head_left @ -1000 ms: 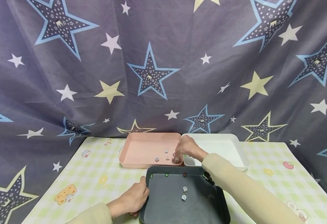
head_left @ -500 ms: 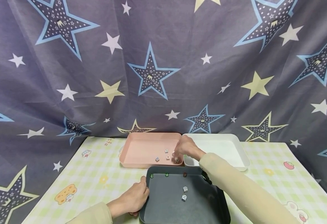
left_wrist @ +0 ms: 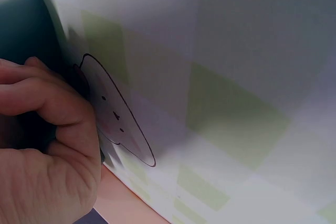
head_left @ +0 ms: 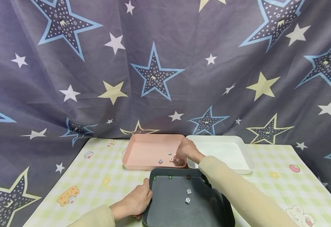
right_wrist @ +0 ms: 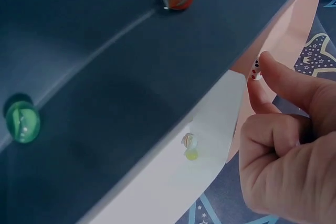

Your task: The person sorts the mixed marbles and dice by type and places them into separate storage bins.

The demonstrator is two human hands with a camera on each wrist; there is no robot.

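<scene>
Right hand [head_left: 187, 149] is pinching a die [right_wrist: 255, 71] at far pink tray [head_left: 142, 151]; left hand [head_left: 137, 199], fingers curled, is gripping near dark tray [head_left: 168, 214].

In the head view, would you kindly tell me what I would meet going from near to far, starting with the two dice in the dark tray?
Nearer white die → farther white die → reddish-brown marble → right hand → starry cloth backdrop.
</scene>
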